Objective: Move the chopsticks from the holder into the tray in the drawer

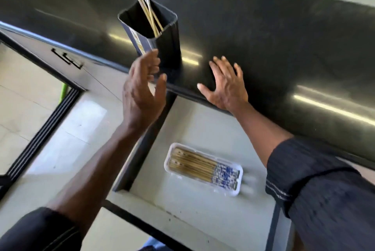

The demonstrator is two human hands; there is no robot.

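Left hand (pixel 142 88) spread beside holder (pixel 164 41), gripping nothing; right hand (pixel 225 86) splayed flat on counter (pixel 284 37).
Chopsticks (pixel 145 5), blurred, probably light, stiff, slick: pinch the bunch above the rim.

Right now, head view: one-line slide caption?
Left hand open beside holder containing a few chopsticks; right hand flat on counter; tray in open drawer partly filled.

The counter (pixel 263 33) looks like dark polished stone, glossy with streaked reflections. The holder (pixel 166 48) is smooth dark plastic, the tray (pixel 239 190) white plastic, the chopsticks (pixel 194 164) pale wood.
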